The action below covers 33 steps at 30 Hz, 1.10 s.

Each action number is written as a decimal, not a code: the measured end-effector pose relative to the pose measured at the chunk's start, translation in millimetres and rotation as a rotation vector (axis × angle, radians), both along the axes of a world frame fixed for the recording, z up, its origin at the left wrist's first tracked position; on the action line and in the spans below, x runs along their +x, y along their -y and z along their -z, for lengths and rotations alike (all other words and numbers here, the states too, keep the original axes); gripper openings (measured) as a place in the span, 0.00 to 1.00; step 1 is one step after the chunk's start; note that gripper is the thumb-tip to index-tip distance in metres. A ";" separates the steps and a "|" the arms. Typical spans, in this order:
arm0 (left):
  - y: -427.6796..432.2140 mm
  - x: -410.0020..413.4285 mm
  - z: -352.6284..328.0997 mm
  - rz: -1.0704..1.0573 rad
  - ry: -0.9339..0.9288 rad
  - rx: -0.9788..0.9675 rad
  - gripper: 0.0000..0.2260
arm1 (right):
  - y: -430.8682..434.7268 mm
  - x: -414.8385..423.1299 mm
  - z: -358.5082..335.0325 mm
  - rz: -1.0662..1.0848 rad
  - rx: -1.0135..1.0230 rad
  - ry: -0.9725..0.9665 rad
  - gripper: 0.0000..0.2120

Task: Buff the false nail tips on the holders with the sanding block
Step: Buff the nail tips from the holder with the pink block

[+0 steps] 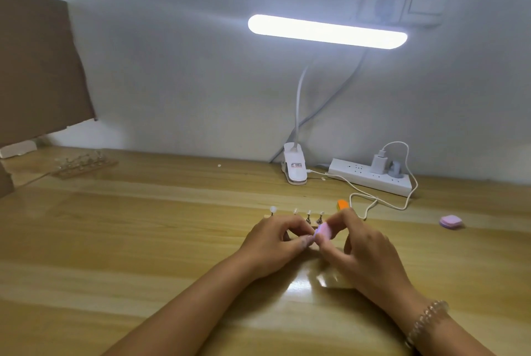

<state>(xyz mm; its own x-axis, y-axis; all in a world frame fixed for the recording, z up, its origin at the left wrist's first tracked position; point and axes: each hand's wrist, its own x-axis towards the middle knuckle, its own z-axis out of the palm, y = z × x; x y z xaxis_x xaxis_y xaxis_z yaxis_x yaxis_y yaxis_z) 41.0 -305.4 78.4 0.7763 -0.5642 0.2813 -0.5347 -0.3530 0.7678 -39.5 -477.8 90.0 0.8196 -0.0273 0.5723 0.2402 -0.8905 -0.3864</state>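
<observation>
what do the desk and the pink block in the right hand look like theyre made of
Desk: wood or wood-look laminate, glossy; grain bands show and the lamp's glare reflects off it.
Pink block, pinched in the right hand: likely foam with an abrasive face; matte, soft-edged, no shine. Blur leaves this open.

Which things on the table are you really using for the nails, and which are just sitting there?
In use:
- pink sanding block, in the right hand's grip
- nail tips on the holders, steadied by the left hand
- lit lamp

Just sitting there:
- power strip with charger
- spare pink block
- orange block
- second rack of holders
- cardboard
</observation>
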 end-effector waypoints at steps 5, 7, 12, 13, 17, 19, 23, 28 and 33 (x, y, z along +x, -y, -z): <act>-0.8 -0.6 0.0 0.002 -0.020 0.004 0.06 | -2.8 -1.5 0.2 -0.011 -0.055 -0.005 0.12; -1.5 -1.1 -0.6 0.008 -0.020 0.011 0.06 | 1.0 1.7 -0.2 0.034 -0.025 -0.013 0.11; -0.7 -0.5 0.1 0.011 -0.004 0.033 0.06 | -3.3 -2.1 0.4 -0.030 -0.093 0.005 0.12; -0.7 -0.1 0.7 0.010 0.000 0.035 0.06 | -1.6 -0.6 -0.8 -0.008 -0.048 -0.009 0.12; -2.1 -0.2 1.9 0.023 0.008 0.040 0.05 | 1.1 0.8 2.1 -0.010 -0.060 -0.009 0.10; -1.9 -0.3 1.0 0.021 0.015 0.044 0.07 | -1.6 -1.1 1.5 -0.044 -0.074 -0.010 0.11; -1.1 -0.6 0.2 0.013 0.034 0.044 0.06 | 0.2 0.2 0.3 -0.009 0.006 0.008 0.11; -0.2 -1.0 -1.3 0.001 0.042 0.026 0.09 | -1.9 -1.8 -0.8 -0.023 -0.020 0.018 0.13; -0.9 -2.6 -1.8 0.012 0.058 0.036 0.09 | -2.1 -2.5 2.7 -0.043 -0.088 0.034 0.13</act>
